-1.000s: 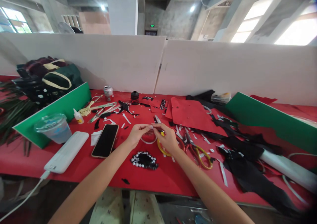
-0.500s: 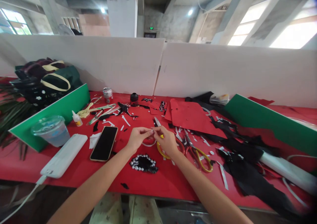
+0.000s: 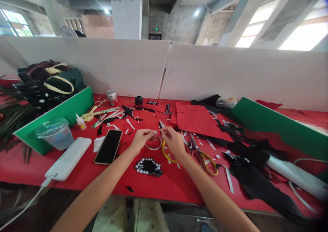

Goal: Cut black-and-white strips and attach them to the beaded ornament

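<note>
Above the red table (image 3: 174,191), the left hand (image 3: 141,139) and the right hand (image 3: 173,142) are near but apart, fingertips pinched; what they grasp, I cannot tell. At six o'clock from them lie the beads (image 3: 148,171) and, nearer, the hoop (image 3: 154,149).

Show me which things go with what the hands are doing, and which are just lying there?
Probably part of the job:
beaded black piece
yellow-handled scissors by the right hand
anything pinched: too small to tell

Probably just lying about:
phone
drink can
plastic cup
white power bank
</note>
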`<control>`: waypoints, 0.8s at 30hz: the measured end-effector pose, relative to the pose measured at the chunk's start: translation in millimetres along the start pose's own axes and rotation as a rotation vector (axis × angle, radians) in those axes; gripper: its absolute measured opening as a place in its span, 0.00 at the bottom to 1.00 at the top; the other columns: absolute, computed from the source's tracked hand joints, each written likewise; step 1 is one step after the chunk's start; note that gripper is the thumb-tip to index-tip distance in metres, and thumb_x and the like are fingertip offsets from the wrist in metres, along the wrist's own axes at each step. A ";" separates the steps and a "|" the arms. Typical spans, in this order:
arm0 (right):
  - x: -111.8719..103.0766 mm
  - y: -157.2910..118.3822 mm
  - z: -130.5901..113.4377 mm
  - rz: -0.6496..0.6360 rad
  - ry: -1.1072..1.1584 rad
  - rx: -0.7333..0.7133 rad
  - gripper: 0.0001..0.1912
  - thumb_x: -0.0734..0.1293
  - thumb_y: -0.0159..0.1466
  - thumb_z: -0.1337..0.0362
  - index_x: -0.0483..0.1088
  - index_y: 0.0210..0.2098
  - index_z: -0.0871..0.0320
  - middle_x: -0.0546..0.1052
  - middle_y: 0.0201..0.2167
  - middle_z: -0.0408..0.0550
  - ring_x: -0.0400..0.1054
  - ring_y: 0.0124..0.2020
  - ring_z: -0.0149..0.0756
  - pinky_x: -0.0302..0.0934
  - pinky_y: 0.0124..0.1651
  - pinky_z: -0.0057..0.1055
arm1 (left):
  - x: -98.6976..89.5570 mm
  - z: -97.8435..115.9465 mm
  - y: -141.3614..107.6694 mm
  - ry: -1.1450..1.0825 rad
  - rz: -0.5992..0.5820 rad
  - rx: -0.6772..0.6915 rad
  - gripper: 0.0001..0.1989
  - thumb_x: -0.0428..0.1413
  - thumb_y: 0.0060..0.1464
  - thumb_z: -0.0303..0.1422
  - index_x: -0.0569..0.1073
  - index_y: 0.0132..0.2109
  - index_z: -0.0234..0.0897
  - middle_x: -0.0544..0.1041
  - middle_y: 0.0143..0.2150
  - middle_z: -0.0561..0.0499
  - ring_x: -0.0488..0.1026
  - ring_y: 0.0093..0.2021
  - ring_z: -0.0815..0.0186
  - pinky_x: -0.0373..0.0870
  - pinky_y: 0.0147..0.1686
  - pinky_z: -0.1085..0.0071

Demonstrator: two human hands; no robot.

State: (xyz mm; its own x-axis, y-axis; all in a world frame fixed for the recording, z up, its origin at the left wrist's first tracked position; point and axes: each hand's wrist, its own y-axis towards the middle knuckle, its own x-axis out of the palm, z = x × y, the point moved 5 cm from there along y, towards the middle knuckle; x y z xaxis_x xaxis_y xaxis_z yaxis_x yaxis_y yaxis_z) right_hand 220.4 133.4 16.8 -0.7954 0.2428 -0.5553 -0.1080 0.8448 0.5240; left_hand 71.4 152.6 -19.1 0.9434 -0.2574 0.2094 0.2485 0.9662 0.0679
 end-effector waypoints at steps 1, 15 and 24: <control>-0.3 0.3 1.4 -0.011 0.003 -0.006 0.10 0.59 0.63 0.60 0.70 0.36 0.56 0.78 0.30 0.46 0.72 0.29 0.35 0.62 0.34 0.27 | -0.6 0.0 0.1 0.004 0.000 0.004 0.19 0.63 0.45 0.43 0.79 0.38 0.31 0.80 0.33 0.44 0.75 0.31 0.64 0.71 0.37 0.69; 6.6 -2.5 -0.4 -0.152 0.008 -0.021 0.10 0.60 0.62 0.61 0.72 0.33 0.56 0.76 0.24 0.45 0.69 0.24 0.34 0.58 0.27 0.26 | 5.7 8.4 -3.2 0.129 -0.028 0.051 0.19 0.63 0.42 0.46 0.79 0.32 0.32 0.78 0.27 0.46 0.72 0.27 0.65 0.69 0.32 0.70; 7.0 -2.8 2.2 -0.142 0.101 0.014 0.09 0.61 0.60 0.60 0.69 0.30 0.57 0.68 0.18 0.40 0.60 0.20 0.29 0.53 0.24 0.23 | 7.6 13.3 -6.3 0.132 -0.035 0.060 0.18 0.63 0.42 0.45 0.79 0.32 0.32 0.78 0.26 0.47 0.72 0.26 0.66 0.68 0.31 0.71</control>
State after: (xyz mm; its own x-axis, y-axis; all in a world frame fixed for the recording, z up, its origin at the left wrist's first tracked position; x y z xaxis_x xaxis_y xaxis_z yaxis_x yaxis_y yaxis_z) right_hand 216.4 133.7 10.1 -0.8287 0.0722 -0.5551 -0.2158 0.8738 0.4359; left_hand 74.0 144.5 -4.9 0.9561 -0.2830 0.0762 0.2716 0.9533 0.1323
